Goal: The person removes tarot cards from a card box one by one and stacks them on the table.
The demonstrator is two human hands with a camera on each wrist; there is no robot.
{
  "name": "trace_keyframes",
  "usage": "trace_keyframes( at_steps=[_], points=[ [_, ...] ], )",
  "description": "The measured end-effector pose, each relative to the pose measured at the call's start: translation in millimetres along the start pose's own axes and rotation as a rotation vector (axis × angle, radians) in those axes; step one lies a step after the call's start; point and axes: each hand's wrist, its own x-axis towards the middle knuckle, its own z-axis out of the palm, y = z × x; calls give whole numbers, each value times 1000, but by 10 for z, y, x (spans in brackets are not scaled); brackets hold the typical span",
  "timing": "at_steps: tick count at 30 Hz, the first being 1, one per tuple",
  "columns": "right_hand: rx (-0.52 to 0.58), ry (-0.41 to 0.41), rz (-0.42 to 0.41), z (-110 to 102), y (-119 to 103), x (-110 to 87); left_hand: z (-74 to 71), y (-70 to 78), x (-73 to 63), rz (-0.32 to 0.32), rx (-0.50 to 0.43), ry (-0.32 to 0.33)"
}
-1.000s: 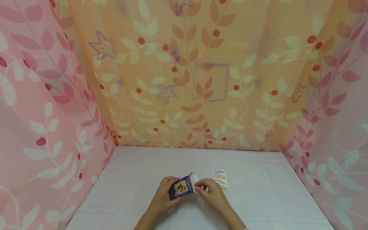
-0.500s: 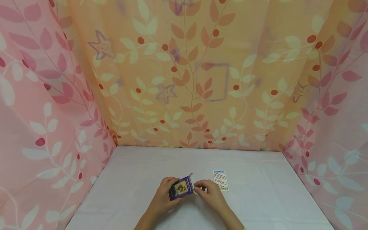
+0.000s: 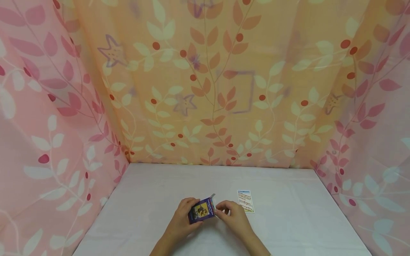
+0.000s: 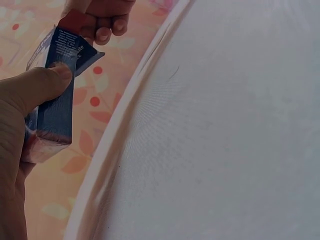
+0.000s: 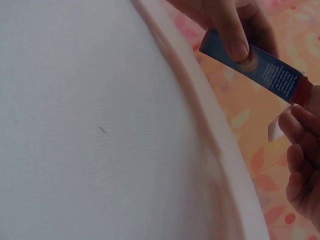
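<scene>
In the head view my left hand grips a purple-blue tarot card box by its edges, its picture side up and its opened end to the right. The left wrist view shows my thumb pressed along the narrow blue side of the box. A small red side flap stands out at the open end. My right hand has thumb and forefinger pinched at that mouth, hiding most of the cards there. A pale glossy flap shows beside the right fingertips.
One tarot card with a pattern of rods lies face up on the white-covered table, just beyond my right hand. Leaf-patterned curtains stand along the back and both sides of the table.
The white cards that stuck out of the box's open end have slid into it, and my right fingers have moved slightly left, up against the mouth. The left hand keeps its hold.
</scene>
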Motion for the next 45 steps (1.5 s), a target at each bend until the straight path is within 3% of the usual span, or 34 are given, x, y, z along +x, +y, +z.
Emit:
trace_keyframes(
  at_steps=[23, 28, 35, 45],
  points=[
    [-71, 26, 11, -19, -39, 39, -37, -8, 11, 12, 3, 9],
    [-49, 45, 13, -40, -40, 25, -28, -3, 6, -10, 13, -1],
    [13, 31, 94, -79, -48, 23, -4, -21, -9, -16, 7, 6],
    [102, 24, 129, -155, -55, 47, 9, -17, -6, -32, -7, 13]
  ],
)
